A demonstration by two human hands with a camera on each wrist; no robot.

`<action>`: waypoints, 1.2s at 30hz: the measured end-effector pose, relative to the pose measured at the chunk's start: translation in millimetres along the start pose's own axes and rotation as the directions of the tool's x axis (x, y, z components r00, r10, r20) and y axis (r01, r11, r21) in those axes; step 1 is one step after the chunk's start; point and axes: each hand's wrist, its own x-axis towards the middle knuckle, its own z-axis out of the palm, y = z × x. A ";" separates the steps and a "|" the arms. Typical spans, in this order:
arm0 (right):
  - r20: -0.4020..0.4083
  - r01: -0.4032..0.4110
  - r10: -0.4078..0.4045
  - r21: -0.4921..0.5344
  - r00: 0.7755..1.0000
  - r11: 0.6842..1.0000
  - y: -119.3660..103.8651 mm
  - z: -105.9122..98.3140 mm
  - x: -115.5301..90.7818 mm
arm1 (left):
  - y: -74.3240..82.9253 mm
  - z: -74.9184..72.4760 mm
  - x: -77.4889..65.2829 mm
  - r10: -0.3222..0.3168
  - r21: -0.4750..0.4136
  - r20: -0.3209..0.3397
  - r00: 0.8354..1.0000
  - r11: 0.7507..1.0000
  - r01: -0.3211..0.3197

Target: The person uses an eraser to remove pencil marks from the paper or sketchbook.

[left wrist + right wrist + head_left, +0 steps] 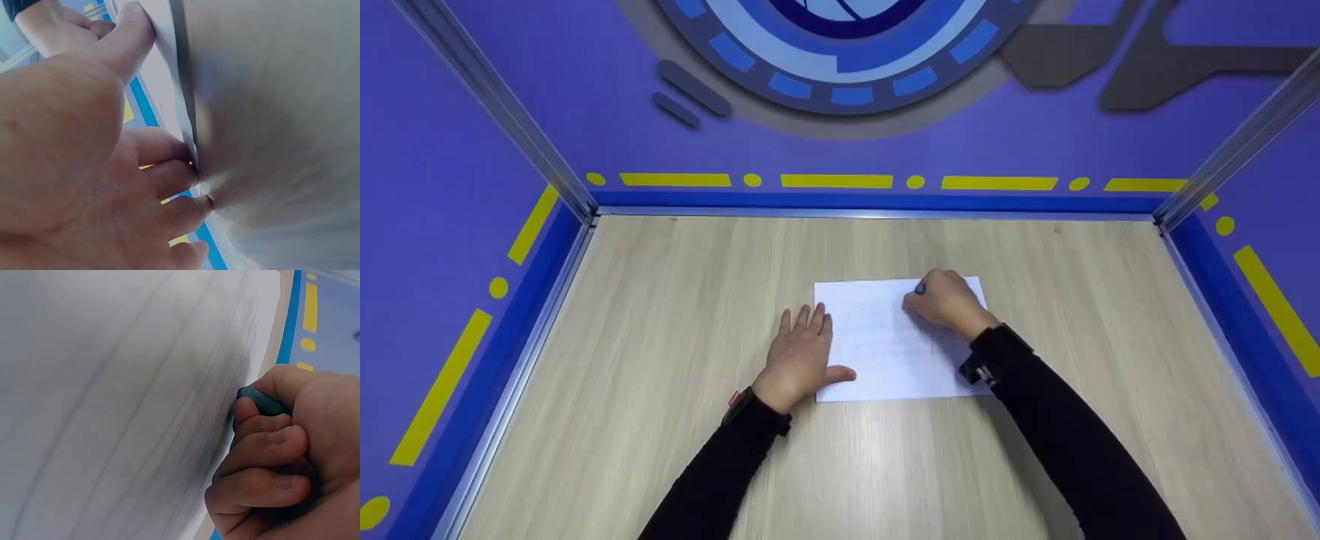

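A white sheet of paper (885,379) lies flat on the wooden tabletop, with faint grey lines across it, seen close up in the right wrist view. My left hand (797,358) rests spread at the sheet's left edge, the thumb on the paper and the fingertips along its border. Near the upper right of the sheet, my right hand (949,302) grips a small dark teal block (261,403) that looks like an eraser. One end of it peeks out between thumb and index finger, close to the paper. The curled fingers hide the rest.
Bare tabletop (697,300) surrounds the sheet. Blue-purple panels (885,157) with yellow markings stand at the back and both sides, joined to the table by metal rails (877,214). Black sleeves and wrist straps cover both forearms.
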 end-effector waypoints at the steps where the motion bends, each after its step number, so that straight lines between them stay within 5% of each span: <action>1: 0.006 -0.016 0.016 0.003 1.000 1.000 5.2 -3.2 -0.9 | 0.1 -0.1 -0.1 -0.002 -0.003 0.002 1.000 1.000 0.002; 12: -0.004 -0.111 0.111 -0.007 0.994 0.994 52.7 -29.4 -11.8 | 1.5 0.9 2.2 -0.010 -0.014 -0.004 1.000 1.000 0.010; 20: -0.020 -0.101 0.100 -0.071 0.995 0.992 57.6 -34.8 -18.5 | 1.4 0.7 0.9 -0.011 -0.006 -0.004 1.000 1.000 0.011; 28: 0.035 -0.068 0.069 -0.034 0.997 0.997 26.5 -26.5 -16.0 | 1.5 2.7 0.2 -0.009 -0.016 -0.017 1.000 1.000 0.008; 36: 0.006 0.084 -0.084 -0.044 0.996 0.995 -51.8 10.3 -9.4 | 0.9 0.5 -0.8 0.013 -0.008 -0.044 0.999 1.000 -0.014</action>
